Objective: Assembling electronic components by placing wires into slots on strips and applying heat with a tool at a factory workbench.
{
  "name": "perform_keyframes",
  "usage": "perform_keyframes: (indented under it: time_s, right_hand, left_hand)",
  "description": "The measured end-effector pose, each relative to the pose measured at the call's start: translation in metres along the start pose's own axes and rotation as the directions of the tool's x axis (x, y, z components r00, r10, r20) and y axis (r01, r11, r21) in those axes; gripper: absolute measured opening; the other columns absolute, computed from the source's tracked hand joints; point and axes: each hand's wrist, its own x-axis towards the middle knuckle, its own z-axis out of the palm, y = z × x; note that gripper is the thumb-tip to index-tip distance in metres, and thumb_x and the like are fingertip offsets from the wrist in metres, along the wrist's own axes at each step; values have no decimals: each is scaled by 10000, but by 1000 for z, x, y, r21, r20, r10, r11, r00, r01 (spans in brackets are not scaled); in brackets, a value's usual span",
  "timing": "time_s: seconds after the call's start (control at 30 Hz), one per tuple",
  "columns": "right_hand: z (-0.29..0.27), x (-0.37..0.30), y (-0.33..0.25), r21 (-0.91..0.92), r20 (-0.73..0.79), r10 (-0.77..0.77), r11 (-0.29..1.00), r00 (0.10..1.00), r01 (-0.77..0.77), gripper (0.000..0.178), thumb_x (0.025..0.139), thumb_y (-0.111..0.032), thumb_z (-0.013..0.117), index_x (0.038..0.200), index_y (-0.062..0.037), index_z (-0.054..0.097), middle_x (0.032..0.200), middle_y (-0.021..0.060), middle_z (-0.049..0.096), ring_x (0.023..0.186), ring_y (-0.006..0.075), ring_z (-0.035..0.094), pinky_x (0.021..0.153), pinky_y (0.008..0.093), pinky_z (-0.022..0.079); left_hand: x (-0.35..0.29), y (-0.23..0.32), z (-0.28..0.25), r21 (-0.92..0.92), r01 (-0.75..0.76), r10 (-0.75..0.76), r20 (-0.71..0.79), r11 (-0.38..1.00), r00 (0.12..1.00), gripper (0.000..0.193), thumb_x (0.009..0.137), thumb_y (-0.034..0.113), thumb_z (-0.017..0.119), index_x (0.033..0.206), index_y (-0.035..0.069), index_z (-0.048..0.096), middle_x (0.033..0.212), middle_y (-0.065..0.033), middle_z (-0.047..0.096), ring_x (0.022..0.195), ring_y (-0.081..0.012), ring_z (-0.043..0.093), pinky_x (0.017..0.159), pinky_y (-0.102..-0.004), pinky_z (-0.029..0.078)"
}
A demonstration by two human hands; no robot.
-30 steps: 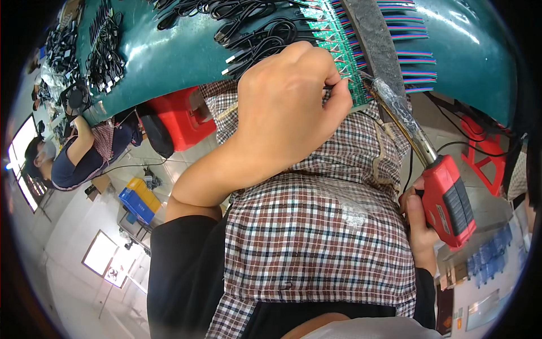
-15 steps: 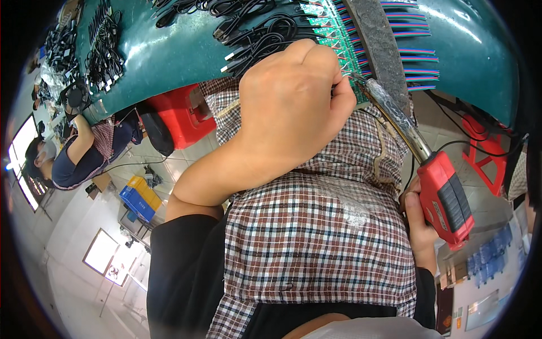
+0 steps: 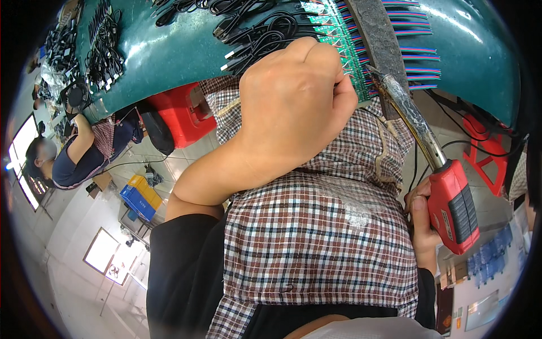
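Note:
My left hand [image 3: 296, 104] is closed, knuckles up, at the near end of a green circuit board strip [image 3: 345, 42]. Its fingertips and whatever they pinch are hidden beneath it. With my right hand [image 3: 420, 217] I grip a red and black soldering gun [image 3: 454, 206]. Its metal barrel slants up and left, and the tip lies right of the board, near the edge of a dark grey bar [image 3: 379, 31]. Black cables [image 3: 274, 37] reach the board from the left. Thin multicoloured wires [image 3: 416, 51] stick out past the bar on the right.
The green tabletop [image 3: 164, 56] carries more bundles of black cables [image 3: 104, 51] at the left. Beneath its edge stand a red plastic stool [image 3: 183, 116] and another red stool [image 3: 488, 158]. A co-worker [image 3: 93, 147] sits at the left. A black cord [image 3: 480, 141] hangs at the right.
The soldering gun has shifted right and slightly down, its tip moving off the board's edge toward the bar. My right hand moved little; my left hand stays nearly in place.

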Motion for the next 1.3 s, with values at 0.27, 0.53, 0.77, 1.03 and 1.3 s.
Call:
perform_keyframes:
  time_s: [0.27, 0.53, 0.77, 1.03, 1.3]
  right_hand:
    - [-20, 0, 2, -450, 112, -182, 867, 977, 213, 159, 940, -21, 582, 1087, 6, 528, 821, 63, 530, 635, 135, 488, 585, 283, 418]
    - [7, 0, 2, 113, -178, -59, 990, 982, 80, 266, 929, -116, 614, 1125, -2, 475, 821, 48, 467, 524, 92, 412, 521, 270, 384]
    - [12, 15, -5, 238, -297, -112, 953, 948, 187, 273, 928, -123, 616, 1120, 14, 480, 851, 70, 468, 455, 69, 382, 484, 249, 368]
    - [9, 14, -13, 262, -220, -21, 962, 975, 80, 275, 937, -156, 616, 1134, -8, 494, 770, 36, 464, 528, 104, 419, 553, 290, 413]
    - [10, 5, 0, 210, -238, -70, 970, 969, 122, 266, 930, -102, 607, 1135, 6, 477, 808, 52, 473, 474, 78, 396, 496, 256, 368]
  left_hand:
    - [3, 1, -7, 37, -9, 9, 2, 999, 1000, 156, 744, 91, 807, 758, 92, 652, 714, -10, 612, 576, -122, 608, 517, -254, 463]
    - [10, -8, -3, -60, -73, 75, 27, 995, 997, 121, 728, 114, 785, 748, 105, 666, 710, -52, 553, 597, -254, 599, 517, -370, 463]
    - [20, -10, -5, -213, -17, 47, 136, 977, 990, 123, 721, 126, 795, 747, 94, 679, 709, -57, 555, 607, -255, 612, 531, -371, 481]
    - [14, -1, 7, -129, -11, 14, 20, 992, 1000, 170, 691, 61, 791, 752, 90, 636, 738, -16, 523, 629, -149, 561, 567, -293, 466]
    - [13, 3, -9, -161, 34, -20, 89, 986, 996, 184, 722, 79, 810, 834, 93, 664, 784, -7, 599, 642, -115, 579, 545, -256, 451]
